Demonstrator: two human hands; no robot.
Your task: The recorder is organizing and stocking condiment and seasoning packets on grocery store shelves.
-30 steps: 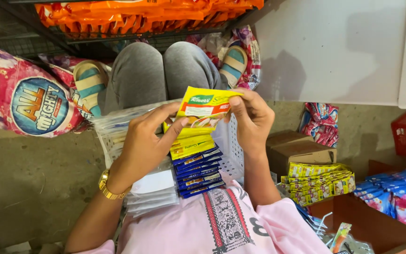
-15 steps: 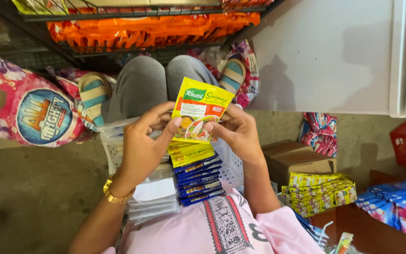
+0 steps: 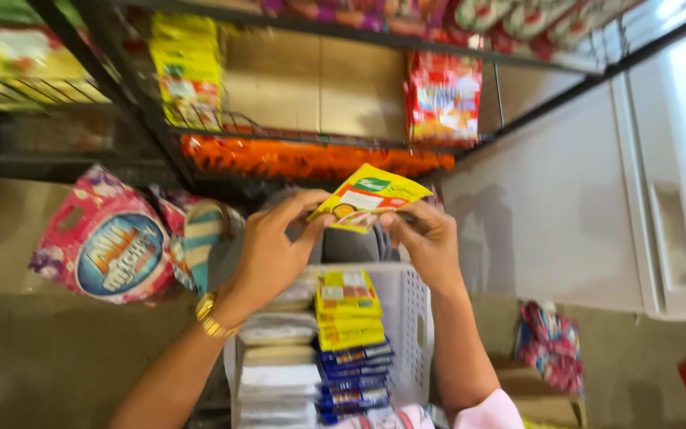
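Observation:
Both my hands hold a small yellow seasoning packet (image 3: 368,197) with a green and red label, raised flat above my lap. My left hand (image 3: 273,245), with a gold bracelet at the wrist, pinches its left edge. My right hand (image 3: 426,238) pinches its right edge. Below them a white plastic basket (image 3: 416,318) rests on my lap, filled with rows of yellow packets (image 3: 348,308), blue packets (image 3: 356,380) and pale packets (image 3: 278,365).
A black wire shelf rack (image 3: 152,119) stands ahead with yellow packs (image 3: 188,75), red packs (image 3: 443,99) and orange packs (image 3: 311,159). A pink bag (image 3: 109,238) leans at the left. A white cabinet (image 3: 597,199) is at the right, a patterned bundle (image 3: 549,345) on the floor.
Both hands lifted the yellow packet higher and tilted it flat. My view rose from my lap towards the shelves, and the basket's contents now show beneath the hands.

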